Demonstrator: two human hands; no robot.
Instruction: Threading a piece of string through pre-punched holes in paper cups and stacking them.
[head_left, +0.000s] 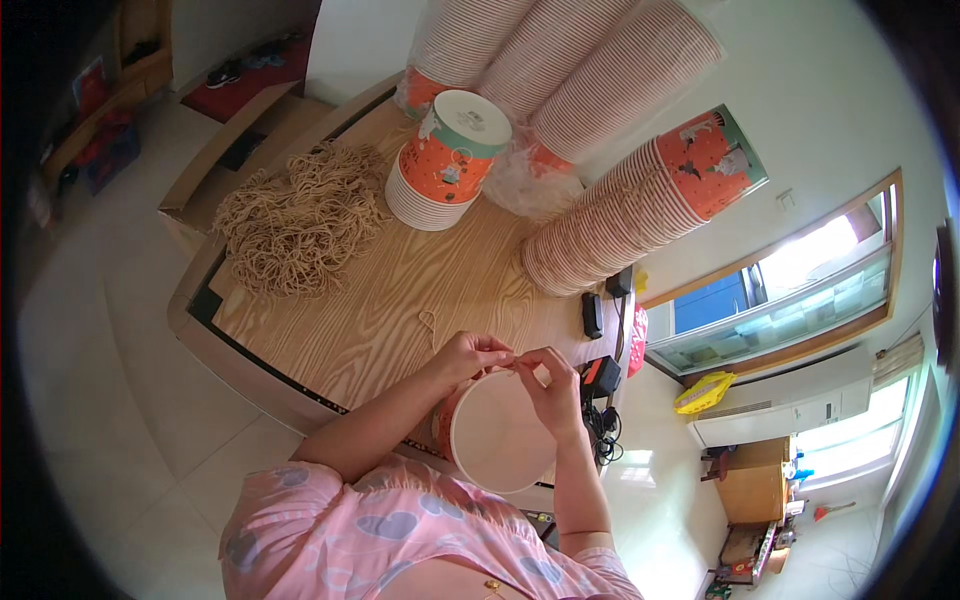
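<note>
Beside the wood-grained counter (300, 335), left hand (470, 357) and right hand (551, 388) pinch something thin, probably tan cord (514, 363), at the rim of an orange, white-mouthed paper tub (500, 440); slack fingertips could lose it.

Two hands (467, 358), one tub (498, 435), one cord heap (300, 225), five tub stacks (448, 165) (three wrapped) appear.

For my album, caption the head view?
Left hand and right hand meet at an orange-sided tub; tangled twine lies on the table.

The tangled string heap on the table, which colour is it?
The string heap is tan, seen in the head view.
</note>
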